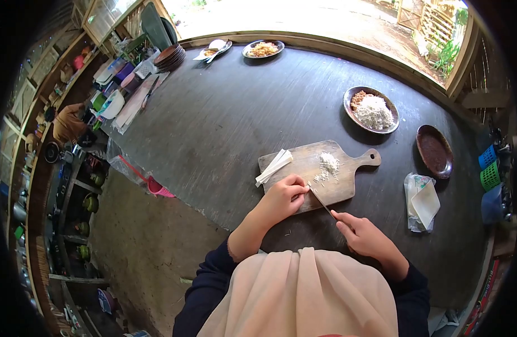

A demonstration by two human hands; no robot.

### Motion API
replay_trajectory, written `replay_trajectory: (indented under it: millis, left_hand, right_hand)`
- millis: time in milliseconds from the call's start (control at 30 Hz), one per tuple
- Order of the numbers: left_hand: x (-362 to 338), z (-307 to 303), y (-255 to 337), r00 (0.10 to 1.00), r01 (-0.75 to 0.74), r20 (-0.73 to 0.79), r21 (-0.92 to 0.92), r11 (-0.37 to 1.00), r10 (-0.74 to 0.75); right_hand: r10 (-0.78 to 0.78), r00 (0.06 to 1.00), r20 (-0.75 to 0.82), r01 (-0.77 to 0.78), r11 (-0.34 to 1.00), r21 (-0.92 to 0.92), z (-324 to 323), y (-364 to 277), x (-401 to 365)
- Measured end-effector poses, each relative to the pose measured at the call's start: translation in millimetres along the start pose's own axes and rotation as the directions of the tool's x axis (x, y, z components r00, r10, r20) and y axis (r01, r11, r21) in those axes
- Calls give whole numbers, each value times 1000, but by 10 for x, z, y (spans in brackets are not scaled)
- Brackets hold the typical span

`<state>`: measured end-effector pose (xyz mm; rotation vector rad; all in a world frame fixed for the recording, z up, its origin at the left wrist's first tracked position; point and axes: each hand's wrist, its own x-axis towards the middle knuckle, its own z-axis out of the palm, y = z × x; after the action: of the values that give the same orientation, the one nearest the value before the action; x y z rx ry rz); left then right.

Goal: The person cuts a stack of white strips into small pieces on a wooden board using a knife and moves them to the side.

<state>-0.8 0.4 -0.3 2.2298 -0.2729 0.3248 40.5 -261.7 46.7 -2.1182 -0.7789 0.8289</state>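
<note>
The left hand [285, 197] pinches a small white bit [308, 188] at the near side of the wooden board [305, 162], and the right hand [360, 237] is curled around the knife [322, 203]. To cut well, it should help to tuck the left fingertips [295, 190] back from the blade and make slow, thin cuts. White sticks [277, 167] lie on the board's left, thin shreds [328, 163] on its right. Fingers hide most of the bit, the right hand covers the handle, and the knife tip is hard to see
</note>
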Motion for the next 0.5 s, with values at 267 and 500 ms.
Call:
replay_trajectory:
  millis: [267, 500]
  left_hand:
    - [-1, -1, -5, 1000, 23, 4, -21, 1000, -23]
    - [0, -6, 5, 1000, 11, 4, -4, 1000, -11]
  right_hand:
    - [103, 993, 62, -120, 833, 540, 60, 82, 94]
    - [59, 994, 87, -94, 860, 502, 97, 137, 112]
